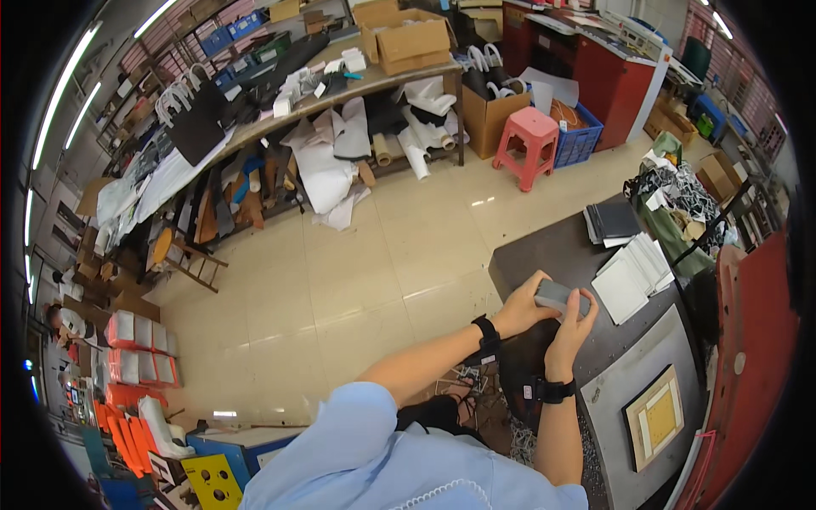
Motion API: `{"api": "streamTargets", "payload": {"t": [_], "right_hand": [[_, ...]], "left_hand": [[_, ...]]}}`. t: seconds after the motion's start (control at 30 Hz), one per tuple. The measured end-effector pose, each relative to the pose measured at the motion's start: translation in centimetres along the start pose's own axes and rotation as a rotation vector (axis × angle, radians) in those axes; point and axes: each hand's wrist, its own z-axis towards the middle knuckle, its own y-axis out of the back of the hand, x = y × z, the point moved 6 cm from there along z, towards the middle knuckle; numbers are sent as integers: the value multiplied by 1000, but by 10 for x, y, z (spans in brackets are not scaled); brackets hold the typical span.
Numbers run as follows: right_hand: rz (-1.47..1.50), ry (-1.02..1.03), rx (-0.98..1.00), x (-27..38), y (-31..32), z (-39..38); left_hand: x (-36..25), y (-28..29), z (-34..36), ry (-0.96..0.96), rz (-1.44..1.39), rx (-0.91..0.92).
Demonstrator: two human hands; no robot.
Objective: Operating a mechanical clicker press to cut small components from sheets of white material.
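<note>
Head view: both hands are clamped on the same little grey block, held over the dark table (531, 252). Left hand (520, 313) has its fingers on the left end of the grey block (558, 296), right hand (568, 336) grips the other end with thumb and fingers. Can't tell if it's one solid piece or a tight stack, tbh. Black wristband on each arm.

Just beyond the right hand, off to its right, there's a fanned-out pile of white cards (631, 279). Closer to the body from that same hand is a grey metal plate (608, 387) with a wood-edged board (660, 418), yellow in the middle, lying on it. Past the cards, further out from the hands, sits a stack of black sheets (614, 221).

Way out ahead of the hands: a pink plastic stool (527, 140) on the tiled floor, a blue crate (578, 146) just beside it, and a cluttered workbench (378, 82) well off to the left.
</note>
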Motion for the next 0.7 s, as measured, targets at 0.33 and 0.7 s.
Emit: {"api": "streamTargets", "payload": {"t": [0.33,0.7], "right_hand": [[-340,-202,725,-22,5,-139],[-150,-359,863,-62,-92,-124]], "left_hand": [[31,68,-188,427,-112,83],[18,155,-176,396,175,-57]]}}
